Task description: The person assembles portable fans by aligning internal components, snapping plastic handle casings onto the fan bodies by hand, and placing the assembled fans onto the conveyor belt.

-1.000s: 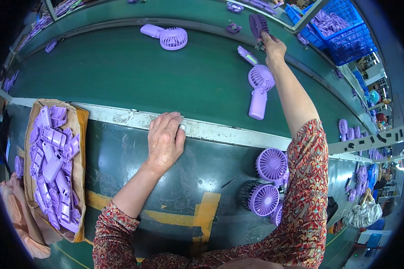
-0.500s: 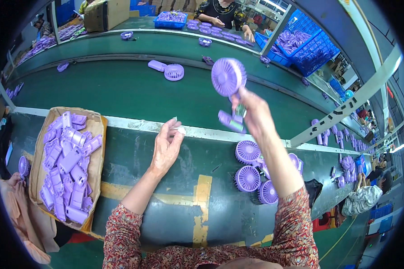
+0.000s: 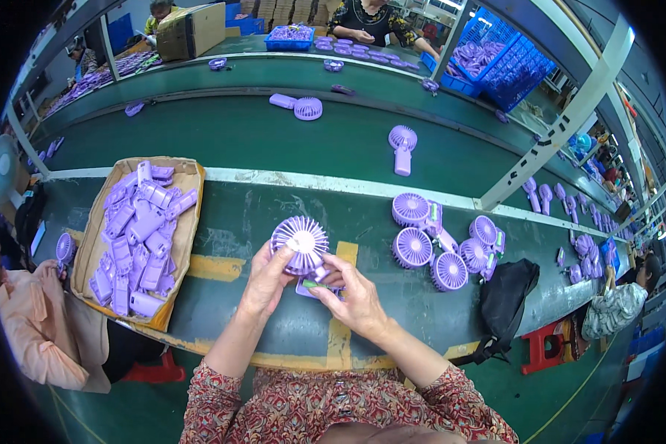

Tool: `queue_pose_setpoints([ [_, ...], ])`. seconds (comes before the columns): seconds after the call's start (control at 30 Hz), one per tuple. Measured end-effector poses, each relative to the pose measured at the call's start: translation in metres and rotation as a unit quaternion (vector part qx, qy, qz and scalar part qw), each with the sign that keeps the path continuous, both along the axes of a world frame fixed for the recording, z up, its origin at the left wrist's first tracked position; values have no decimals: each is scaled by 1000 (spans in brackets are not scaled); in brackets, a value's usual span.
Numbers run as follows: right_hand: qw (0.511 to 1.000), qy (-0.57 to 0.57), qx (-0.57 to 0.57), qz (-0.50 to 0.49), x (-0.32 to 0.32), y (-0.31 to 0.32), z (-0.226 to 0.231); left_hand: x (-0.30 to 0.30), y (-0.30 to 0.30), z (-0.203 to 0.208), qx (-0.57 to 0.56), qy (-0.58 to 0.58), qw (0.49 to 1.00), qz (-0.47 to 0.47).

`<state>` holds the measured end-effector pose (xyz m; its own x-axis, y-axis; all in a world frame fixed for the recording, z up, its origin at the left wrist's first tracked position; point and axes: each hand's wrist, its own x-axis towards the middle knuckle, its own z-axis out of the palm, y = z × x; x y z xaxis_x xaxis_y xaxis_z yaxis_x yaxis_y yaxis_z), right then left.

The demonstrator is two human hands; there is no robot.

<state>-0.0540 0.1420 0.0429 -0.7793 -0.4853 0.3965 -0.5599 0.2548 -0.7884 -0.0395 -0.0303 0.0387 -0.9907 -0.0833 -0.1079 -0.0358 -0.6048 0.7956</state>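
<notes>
Holding a purple fan (image 3: pixel 301 240) at mid-frame, the left hand (image 3: pixel 265 281) grips its left side, the right hand (image 3: pixel 357 302) its lower right.

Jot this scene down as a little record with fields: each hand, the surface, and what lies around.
Left hand: grips the round, slatted head of a purple plastic handheld fan
Right hand: fingers at the fan's lower part, by a small green piece
Surface: dark green worktop
Left: tan cardboard box of purple plastic casings
Right: cluster of round-headed purple fans; black bag
Beyond: wide green belt
</notes>
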Motion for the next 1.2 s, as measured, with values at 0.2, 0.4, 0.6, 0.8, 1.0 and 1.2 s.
queue_pose_setpoints([
  [0.2,986,-148,57,44,-5,36,-21,21,14,25,40,28,999,10],
  [0.4,943,-290,83,140,17,19,-28,17,27,33,14,57,998,7],
  [0.6,912,-364,64,179,18,33,-44,3,20,30,-25,54,998,26],
  [0.8,949,142,269,-81,20,48,3,-13,7,-1,13,19,998,51],
  [1.0,962,76,259,-43,26,51,-19,-19,4,-36,-32,-18,997,66],
  [1.2,963,70,246,-87,-4,36,-26,-18,1,-36,-15,-43,997,70],
])
